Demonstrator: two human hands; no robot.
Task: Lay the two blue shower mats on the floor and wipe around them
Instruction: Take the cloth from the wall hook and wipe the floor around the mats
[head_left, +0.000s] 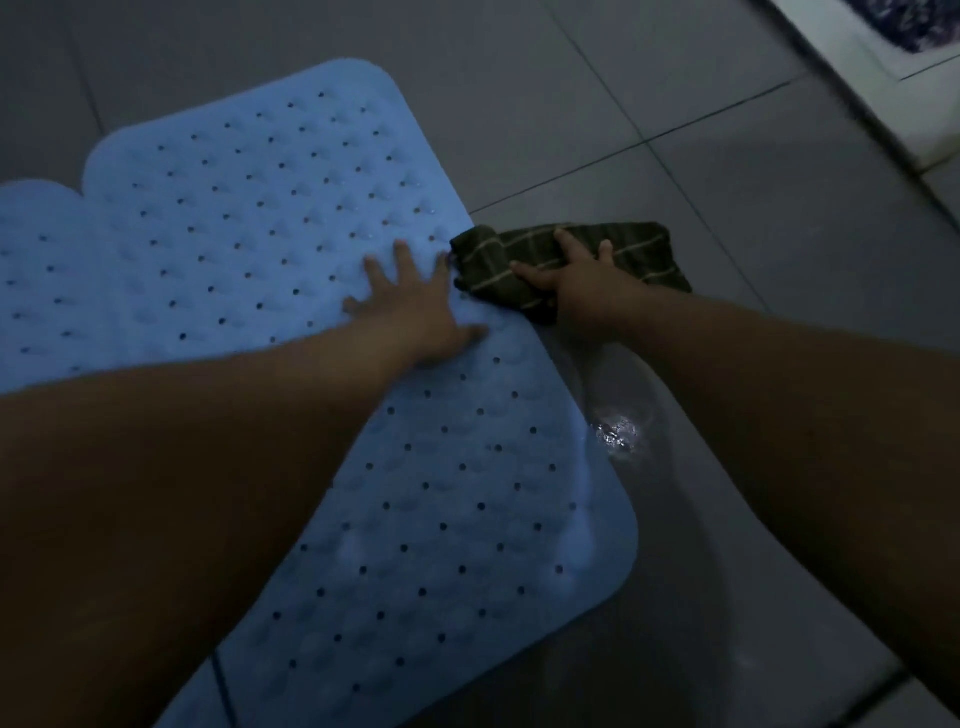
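Note:
A light blue shower mat (270, 208) with small holes lies flat on the grey tiled floor. A second blue mat (36, 270) adjoins it at the far left edge. My left hand (410, 306) presses flat on the mat near its right edge, fingers spread. My right hand (571, 286) rests on a dark green checked cloth (634, 249), which lies on the floor against the mat's right edge.
A wet, shiny patch (618, 431) glistens on the tiles just right of the mat. A white raised step (852, 67) with a dark patterned rug (914, 21) runs along the top right. Grey tiles (675, 156) stretch beyond the mat.

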